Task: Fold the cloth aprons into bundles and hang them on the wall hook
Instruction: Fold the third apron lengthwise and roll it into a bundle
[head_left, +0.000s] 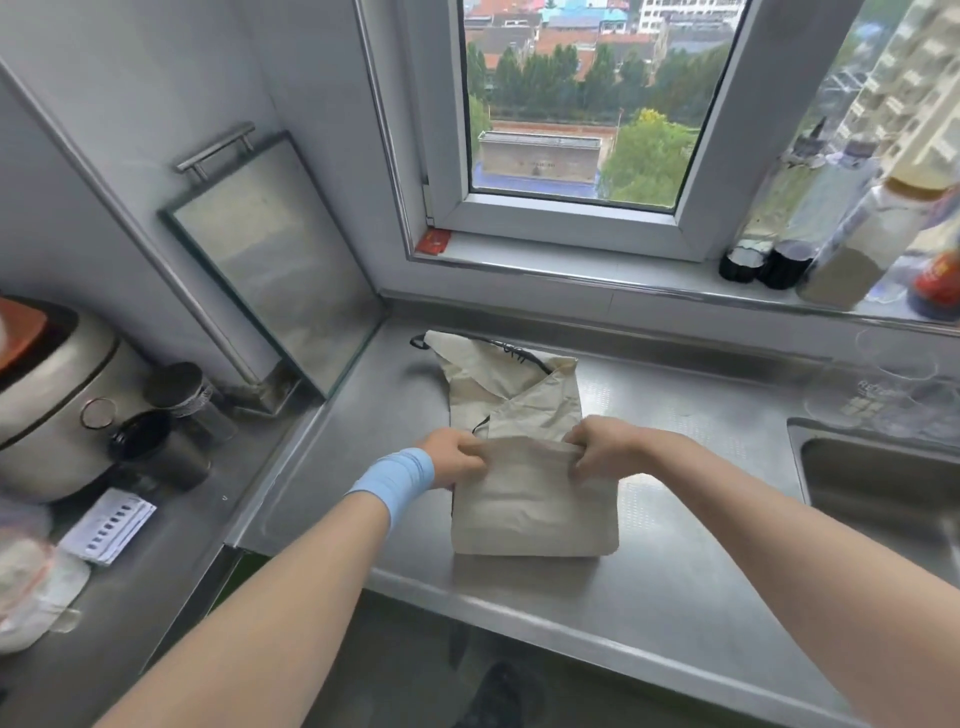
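The apron (530, 499) lies on the steel counter (675, 597) straight in front of me, a beige cloth folded into a narrow strip that runs from the near edge toward the far wall under the window (571, 104). Its near part is a flat, doubled rectangle. Farther off the layers cross over each other, and a black strap (421, 343) curls out at the far left end. My left hand (454, 457) pinches the left corner of the folded edge, fingers curled over the cloth. My right hand (605, 449) grips the right corner the same way, so both hands hold the one fold across the middle of the strip, slightly raised off the layer below. A blue wristband (400, 480) sits on my left wrist. To the right the sink (883, 488) is set into the counter, with clear glasses (883, 395) just beyond it. On the sill at far right stand several bottles (831, 244). At far left a metal-framed board (275, 265) leans in the corner. Nearer on the left are a rice cooker (47, 395), two dark jars (171, 431) beside it, and a white card (106, 525) on the counter.
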